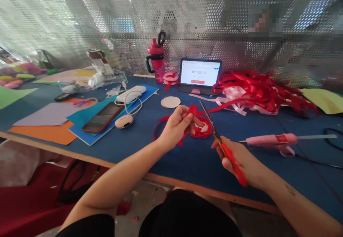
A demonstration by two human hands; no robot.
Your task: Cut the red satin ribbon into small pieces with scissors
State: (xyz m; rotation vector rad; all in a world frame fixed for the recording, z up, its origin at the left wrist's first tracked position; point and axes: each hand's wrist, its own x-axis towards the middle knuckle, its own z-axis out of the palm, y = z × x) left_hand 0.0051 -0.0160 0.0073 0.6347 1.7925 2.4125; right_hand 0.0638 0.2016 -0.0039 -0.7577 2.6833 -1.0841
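Observation:
My left hand (179, 124) is closed, pinching a red ribbon (192, 110) whose short end sticks up from the fingertips. My right hand (235, 158) grips the red-handled scissors (222, 142), blades pointing up and away, just right of the ribbon. Under and beside my left hand lies a round piece (202, 129) with a red ribbon edge and a pale middle, partly hidden by the fingers. More red ribbon curls on the table to the left of it. A white paper disc (170, 102) rests behind my left hand.
A pink glue gun (276, 139) lies at the right with its cord. Behind are a ribbon pile (249, 90), a tablet (200, 72) and a red bottle (156, 60). A phone (103, 116), power bank (131, 93) and coloured sheets (44, 114) lie left.

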